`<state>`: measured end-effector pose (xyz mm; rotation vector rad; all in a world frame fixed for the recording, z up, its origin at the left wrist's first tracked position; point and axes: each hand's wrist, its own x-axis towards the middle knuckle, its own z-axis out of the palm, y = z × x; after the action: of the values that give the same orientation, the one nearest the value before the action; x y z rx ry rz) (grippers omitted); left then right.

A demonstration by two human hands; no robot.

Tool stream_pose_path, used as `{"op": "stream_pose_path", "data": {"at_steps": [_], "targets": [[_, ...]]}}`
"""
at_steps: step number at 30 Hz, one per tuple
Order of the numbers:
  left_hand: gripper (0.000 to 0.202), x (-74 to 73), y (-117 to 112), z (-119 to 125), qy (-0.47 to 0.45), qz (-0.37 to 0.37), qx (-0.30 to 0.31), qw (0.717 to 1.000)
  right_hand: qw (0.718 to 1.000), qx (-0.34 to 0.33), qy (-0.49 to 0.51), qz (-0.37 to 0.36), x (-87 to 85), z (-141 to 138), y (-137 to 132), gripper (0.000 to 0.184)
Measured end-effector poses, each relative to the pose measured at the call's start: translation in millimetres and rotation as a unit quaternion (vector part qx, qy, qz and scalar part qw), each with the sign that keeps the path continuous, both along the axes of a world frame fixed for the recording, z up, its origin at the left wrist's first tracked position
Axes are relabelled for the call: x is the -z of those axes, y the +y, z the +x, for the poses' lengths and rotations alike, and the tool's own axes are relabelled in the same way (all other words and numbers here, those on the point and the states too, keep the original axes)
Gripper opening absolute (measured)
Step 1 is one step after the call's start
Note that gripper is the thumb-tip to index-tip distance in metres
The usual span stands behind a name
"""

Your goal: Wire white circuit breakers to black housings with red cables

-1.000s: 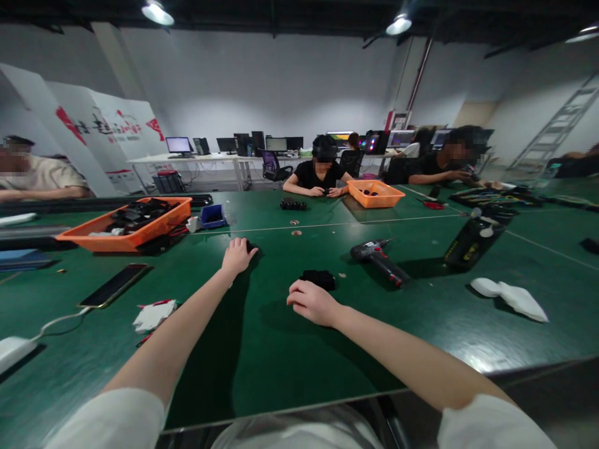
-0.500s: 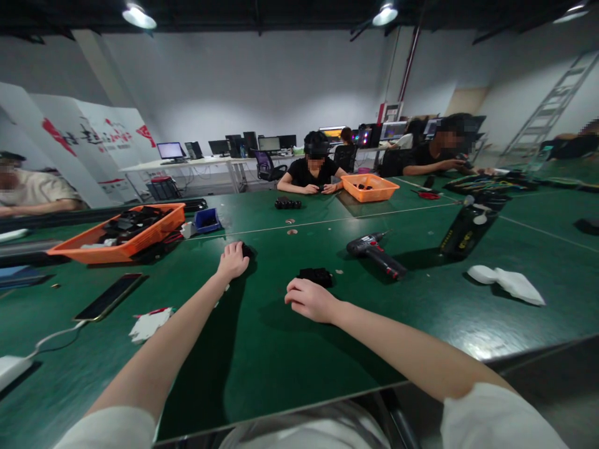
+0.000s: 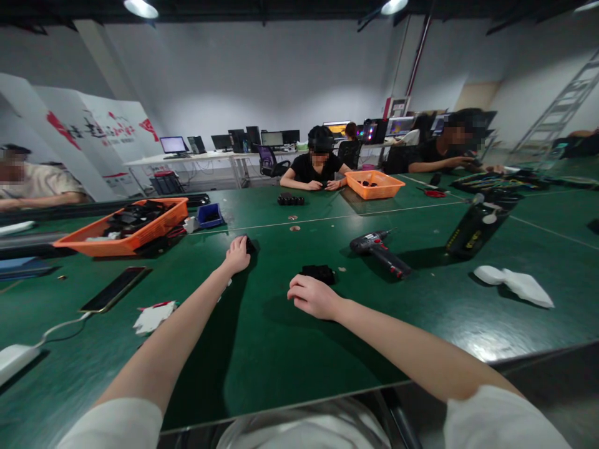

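On the green table (image 3: 266,324), my left hand (image 3: 238,254) reaches out to the left of centre. Its fingers are closed over a small black part (image 3: 251,246), most of which they hide. My right hand (image 3: 316,298) rests nearer to me with its fingers loosely curled, and I see nothing between them. Just behind its knuckles lies a black block-shaped part (image 3: 320,273); whether the hand touches it I cannot tell. A black cordless screwdriver (image 3: 381,252) lies on its side further right.
To the left are an orange basket (image 3: 126,246) of black parts, a blue bin (image 3: 210,216), a phone (image 3: 115,289) and white pieces (image 3: 154,317). A black bottle (image 3: 482,224) and white wrapping (image 3: 519,285) lie right. Across sits a person (image 3: 318,168) beside another orange basket (image 3: 377,190).
The whole view has shifted slightly. Both hands keep almost the same place and pose on the table, and the things around them lie as before.
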<state>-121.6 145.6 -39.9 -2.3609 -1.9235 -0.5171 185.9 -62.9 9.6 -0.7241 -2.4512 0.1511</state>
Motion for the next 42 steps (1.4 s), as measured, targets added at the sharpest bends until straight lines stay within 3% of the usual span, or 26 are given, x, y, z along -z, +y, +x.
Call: {"op": "stream_pose_path", "data": {"at_steps": [8,16,31,42], "targets": [[0.085,7.1,14,-7,-0.013,0.004,0.044,0.999,1.000,0.003,0.008,-0.015,-2.3,-1,-1,0.010],[0.077,6.9,15,-11,-0.022,0.008,0.064,0.998,1.000,0.006,0.002,-0.026,-4.2,-1,-1,0.010],[0.089,13.6,15,-12,-0.089,-0.001,0.068,0.994,0.998,0.015,-0.047,-0.036,-3.6,-4,2,0.012],[0.072,-1.5,11,-15,-0.122,0.037,0.090,0.988,0.997,0.029,-0.049,-0.060,-0.8,-9,4,0.013]]}}
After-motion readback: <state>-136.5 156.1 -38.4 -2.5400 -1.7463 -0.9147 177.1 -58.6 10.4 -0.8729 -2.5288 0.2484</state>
